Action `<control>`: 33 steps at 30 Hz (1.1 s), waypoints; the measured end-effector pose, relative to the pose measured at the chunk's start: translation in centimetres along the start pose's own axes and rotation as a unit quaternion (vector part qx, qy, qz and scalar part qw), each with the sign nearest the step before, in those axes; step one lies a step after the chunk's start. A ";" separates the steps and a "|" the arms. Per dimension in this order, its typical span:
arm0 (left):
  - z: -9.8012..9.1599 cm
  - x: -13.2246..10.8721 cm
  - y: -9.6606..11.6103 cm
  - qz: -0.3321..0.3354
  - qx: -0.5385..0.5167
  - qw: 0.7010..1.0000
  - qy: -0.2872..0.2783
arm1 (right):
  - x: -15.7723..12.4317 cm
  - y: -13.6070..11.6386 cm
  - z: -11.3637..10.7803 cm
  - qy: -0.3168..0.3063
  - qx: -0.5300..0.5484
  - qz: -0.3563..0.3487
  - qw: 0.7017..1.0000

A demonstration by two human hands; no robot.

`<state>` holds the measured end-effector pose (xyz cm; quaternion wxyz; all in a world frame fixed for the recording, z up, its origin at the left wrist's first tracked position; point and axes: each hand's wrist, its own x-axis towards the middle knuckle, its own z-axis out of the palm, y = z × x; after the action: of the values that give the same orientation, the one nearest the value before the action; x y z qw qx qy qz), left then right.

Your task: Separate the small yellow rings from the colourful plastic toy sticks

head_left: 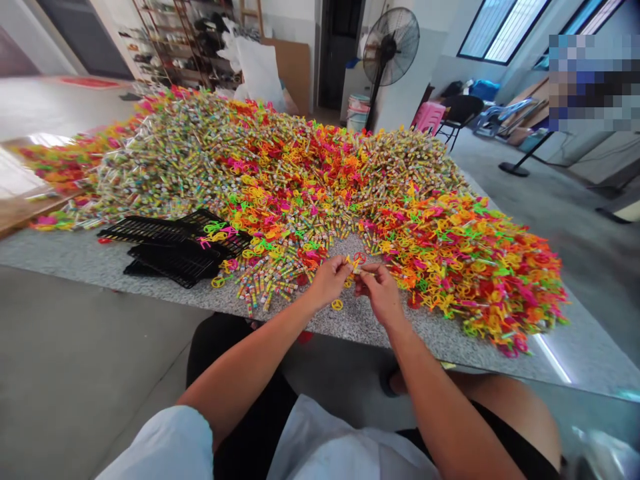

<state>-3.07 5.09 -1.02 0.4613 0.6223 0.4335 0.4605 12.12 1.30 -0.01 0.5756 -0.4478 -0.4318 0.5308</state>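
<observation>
My left hand (330,281) and my right hand (381,292) meet above the front of the speckled stone table, with fingertips pinched almost together. Between the left fingers is a small yellow plastic piece (349,261). The right fingers close on a small pale tube-like piece (357,271), partly hidden by them. Just below lies a loose yellow ring-shaped plastic piece (337,305). To the left of my hands small printed tubes (267,277) are spread out. A heap of bright plastic pieces (465,260) in yellow, orange, red, green and pink rises on the right.
Black plastic mesh trays (175,250) are stacked at the table's left front. A long mound of printed tubes (190,147) covers the back of the table (370,330). Beyond it stand a fan (390,47), buckets (358,112) and pink stools (429,117).
</observation>
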 end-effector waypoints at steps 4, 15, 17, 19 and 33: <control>0.0 -0.1 0.3 -0.005 -0.003 0.999 0.036 | 0.3 -0.7 0.1 -0.027 -0.034 -0.021 0.999; 0.3 -0.3 0.7 0.005 -0.025 0.999 0.025 | 0.8 0.4 -0.1 -0.019 0.016 0.025 0.999; 0.4 -0.2 0.8 0.007 -0.015 0.999 0.036 | 1.0 0.1 -0.2 -0.019 0.009 0.009 1.000; 0.5 -0.2 0.6 0.006 -0.008 0.999 0.043 | 1.2 -0.1 -0.3 -0.016 -0.004 -0.012 1.000; -3.6 1.6 -0.6 0.026 0.078 0.996 0.022 | 5.1 -6.6 -6.0 0.132 -0.298 -0.072 0.943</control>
<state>-6.36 7.38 -0.74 0.3894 0.6575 0.4619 0.4503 19.77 5.83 5.13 0.5043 -0.6329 -0.5211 0.2713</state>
